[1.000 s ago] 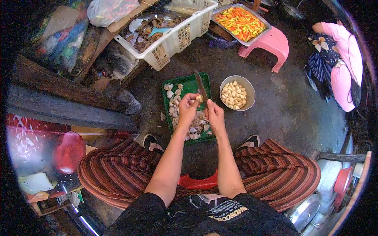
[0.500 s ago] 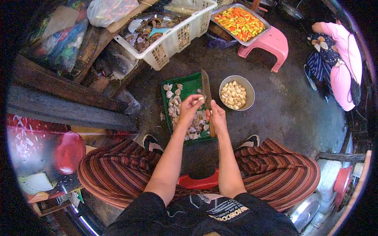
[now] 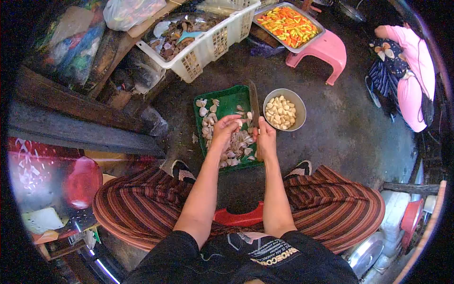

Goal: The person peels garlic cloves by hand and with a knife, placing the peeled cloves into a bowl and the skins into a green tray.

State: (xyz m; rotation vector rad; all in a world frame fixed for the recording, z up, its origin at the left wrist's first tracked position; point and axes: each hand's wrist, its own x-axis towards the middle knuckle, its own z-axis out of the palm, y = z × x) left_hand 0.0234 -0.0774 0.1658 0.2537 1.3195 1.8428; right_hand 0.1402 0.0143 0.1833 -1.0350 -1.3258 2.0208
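My left hand is closed, with a garlic clove pinched at its fingertips above the green tray. Just to its right, my right hand grips a long-bladed knife, blade pointing away from me. The knife lies over the tray's right side. Unpeeled garlic cloves line the tray's left part, and loose garlic skins spread beneath my hands. Right of the knife stands a grey metal bowl holding many peeled garlic cloves.
A pink stool carries a metal tray of orange and yellow chillies. At upper left is a white plastic crate of mixed scraps. Wooden beams run along the left. Another person crouches at far right.
The knife has shifted slightly right, away from the clove, and my hands are a little farther apart. My left hand stays closed at the fingertips.
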